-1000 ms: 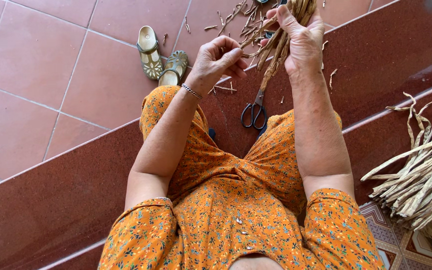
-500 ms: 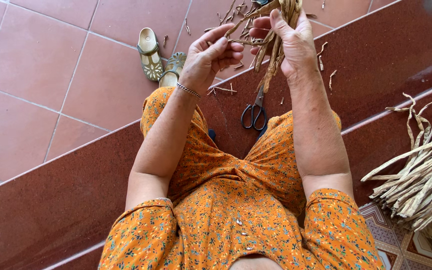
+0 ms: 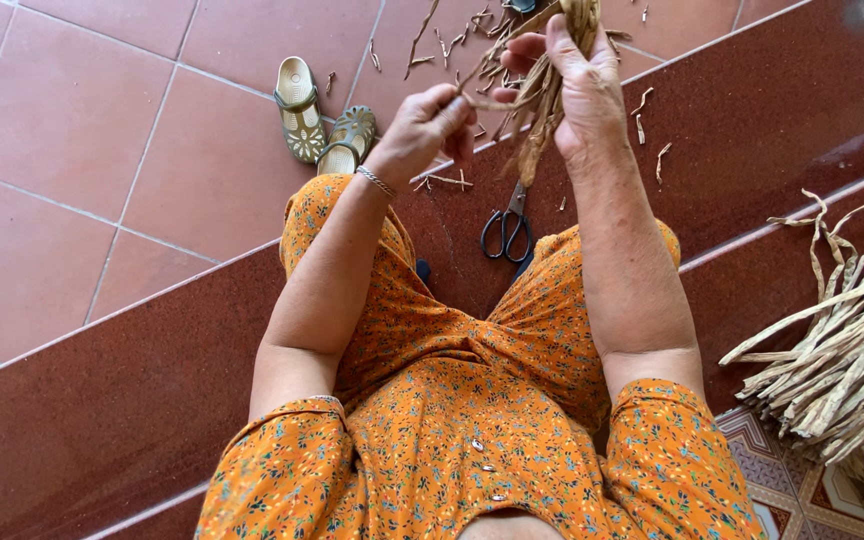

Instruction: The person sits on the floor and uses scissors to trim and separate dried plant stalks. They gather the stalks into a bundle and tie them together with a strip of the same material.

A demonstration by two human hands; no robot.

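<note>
A: What do you see on the head camera?

B: I see both hands raised in front, over the step. The right hand (image 3: 582, 90) has its fingers closed around a bundle (image 3: 544, 95) of dry straw strips, which hangs down from the grip. The left hand (image 3: 427, 125) has its fingers pinched together on one strip (image 3: 497, 103) that runs across to the bundle.

A: So the bundle is not lying on anything?

B: No, it is in the air, above the far edge of the step (image 3: 772, 110). Under it, scissors (image 3: 508, 225) lie on the step, just in front of the knees. I cannot tell if the blades are open.

A: What else is around?

B: Two sandals (image 3: 322, 115) lie on the tile floor (image 3: 62, 130), beyond the step edge, near the left hand. Small scraps (image 3: 652, 130) lie on the step and floor. A pile of strips (image 3: 842, 350) lies at the right edge of my view, well apart from the hands. The person wears an orange flowered dress (image 3: 472, 420) and a bracelet (image 3: 376, 181) on the left wrist.
</note>
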